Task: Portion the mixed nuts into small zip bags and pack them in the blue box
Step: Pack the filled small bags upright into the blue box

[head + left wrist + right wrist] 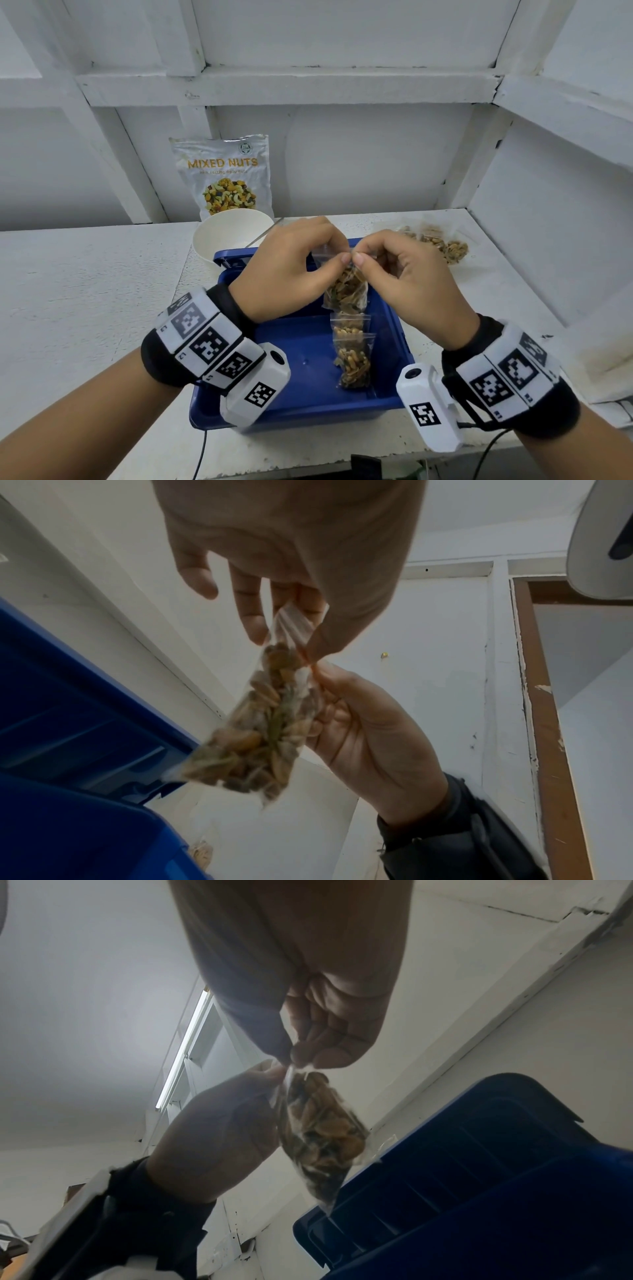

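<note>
A small clear zip bag [347, 289] filled with mixed nuts hangs upright over the blue box [301, 407]. My left hand [342, 255] and right hand [361, 255] both pinch its top edge, thumbs side by side. From the left wrist view the bag [260, 723] dangles below the left hand's pinch [310, 642], beside the right hand [329, 674]. In the right wrist view the bag [318, 1134] hangs under the right hand [294, 1056]. Two filled bags [352, 359] lie inside the box.
A MIXED NUTS pouch [224, 174] leans on the back wall behind a white bowl [229, 233]. More filled bags [438, 241] lie on the white table at the back right. The box's lid [233, 255] stands hinged open behind it.
</note>
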A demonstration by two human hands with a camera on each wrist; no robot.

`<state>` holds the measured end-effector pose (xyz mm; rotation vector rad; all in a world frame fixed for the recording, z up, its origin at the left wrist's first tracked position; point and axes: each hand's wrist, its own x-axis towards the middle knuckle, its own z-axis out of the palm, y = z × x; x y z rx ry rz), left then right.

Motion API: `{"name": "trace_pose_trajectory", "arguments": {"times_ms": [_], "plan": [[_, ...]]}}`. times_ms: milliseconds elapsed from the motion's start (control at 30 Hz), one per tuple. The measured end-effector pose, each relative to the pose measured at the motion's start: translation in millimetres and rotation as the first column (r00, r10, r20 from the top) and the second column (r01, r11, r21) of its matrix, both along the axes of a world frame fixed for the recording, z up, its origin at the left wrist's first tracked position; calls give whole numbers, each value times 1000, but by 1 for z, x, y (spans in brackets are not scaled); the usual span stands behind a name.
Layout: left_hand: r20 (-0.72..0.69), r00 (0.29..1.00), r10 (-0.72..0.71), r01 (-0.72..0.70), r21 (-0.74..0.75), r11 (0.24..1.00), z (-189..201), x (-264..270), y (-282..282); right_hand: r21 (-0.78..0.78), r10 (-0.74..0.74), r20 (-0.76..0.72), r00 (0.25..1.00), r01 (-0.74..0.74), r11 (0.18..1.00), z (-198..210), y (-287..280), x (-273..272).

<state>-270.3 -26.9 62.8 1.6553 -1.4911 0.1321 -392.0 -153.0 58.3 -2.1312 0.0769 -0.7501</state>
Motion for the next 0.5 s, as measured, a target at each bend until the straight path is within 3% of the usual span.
{"name": "trace_pose_trajectory", "arguments": {"times_ms": [200, 333, 400, 500], "plan": [[14, 1000, -17, 16, 29, 999, -2, 1, -6, 24, 11, -57, 998, -10, 1000, -2, -5, -4], [-91, 994, -56, 73, 194, 978, -7, 2, -9, 78, 72, -225, 972, -56, 995, 4, -27, -11], [-47, 995, -91, 102, 381, 919, -10, 1, -12, 109, 36, -268, 963, -7, 994, 3, -49, -14], [31, 979, -199, 133, 644, 753, -19, -4, -21, 109, -148, -264, 953, 182, 977, -13, -94, -11]]}}
